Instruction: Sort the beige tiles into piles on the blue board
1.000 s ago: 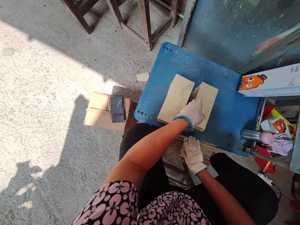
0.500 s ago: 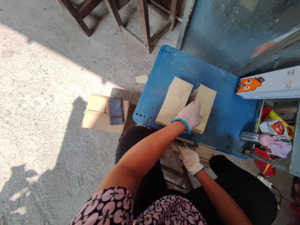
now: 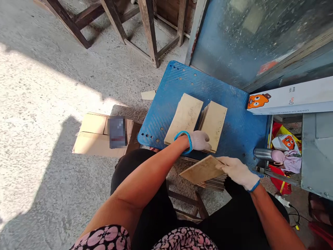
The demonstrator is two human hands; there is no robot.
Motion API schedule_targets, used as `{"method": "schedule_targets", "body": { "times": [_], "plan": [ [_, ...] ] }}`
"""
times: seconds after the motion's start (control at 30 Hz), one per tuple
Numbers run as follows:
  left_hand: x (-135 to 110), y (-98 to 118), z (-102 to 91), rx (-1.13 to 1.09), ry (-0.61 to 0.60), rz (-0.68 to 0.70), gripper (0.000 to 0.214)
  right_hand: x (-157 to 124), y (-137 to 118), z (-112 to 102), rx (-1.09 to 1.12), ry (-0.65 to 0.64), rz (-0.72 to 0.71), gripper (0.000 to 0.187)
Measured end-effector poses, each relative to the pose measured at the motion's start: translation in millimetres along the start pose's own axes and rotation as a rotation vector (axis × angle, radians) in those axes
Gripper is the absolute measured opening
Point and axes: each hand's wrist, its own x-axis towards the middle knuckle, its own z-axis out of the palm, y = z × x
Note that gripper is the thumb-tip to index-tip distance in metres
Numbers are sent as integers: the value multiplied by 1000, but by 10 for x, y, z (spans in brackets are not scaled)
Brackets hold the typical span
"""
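Note:
My right hand (image 3: 238, 170), in a white knit glove with a blue cuff, grips one end of a thin wooden board (image 3: 201, 169). The board is tilted in front of the blue table's near edge, above a lower pile of boards (image 3: 214, 184) near my knees. My left hand (image 3: 199, 140), gloved alike, lies at the near end of the right stack of boards (image 3: 214, 123); its fingers are partly spread and hold no loose board. Beside it is the left stack of boards (image 3: 186, 114). Both stacks rest on the blue plastic tabletop (image 3: 166, 93).
A cardboard box (image 3: 90, 142) with a blurred dark item on it stands on the floor at left. A white printed box (image 3: 291, 95), a metal flask (image 3: 262, 153) and a pink cloth (image 3: 292, 161) are at right. Wooden stool legs (image 3: 148, 31) stand behind.
My right hand has risen from the lower pile with a board and moved right. My left hand has drawn back towards the near end of the right stack. The view has shifted.

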Motion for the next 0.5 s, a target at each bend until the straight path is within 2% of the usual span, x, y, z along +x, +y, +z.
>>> {"method": "schedule_targets", "body": {
  "times": [0.03, 0.1, 0.17, 0.23, 0.3, 0.37, 0.43, 0.5],
  "plan": [
    [-3, -12, 9, -37, -37, 30, 38, -24, -25, -173, 136, -42, 5, 35],
    [-11, -20, 36, -152, -123, 67, 32, -59, -96, -503, 314, -35, 30, 41],
    [-16, -9, 73, -338, -210, 61, 38, -65, -182, -787, 377, 22, 40, 42],
    [-12, 14, 120, -507, -220, 72, 45, -31, -266, -1009, 422, 94, 48, 41],
    [15, 36, 172, -574, -133, 127, 47, 48, -335, -1165, 465, 178, 60, 44],
    [67, 53, 222, -586, 18, 155, 46, 167, -381, -1264, 478, 255, 59, 45],
    [140, 62, 261, -628, 175, 116, 44, 312, -397, -1312, 510, 348, 25, 44],
    [224, 63, 281, -686, 300, 54, 41, 462, -374, -1302, 627, 517, -18, 44]
  ]
}}
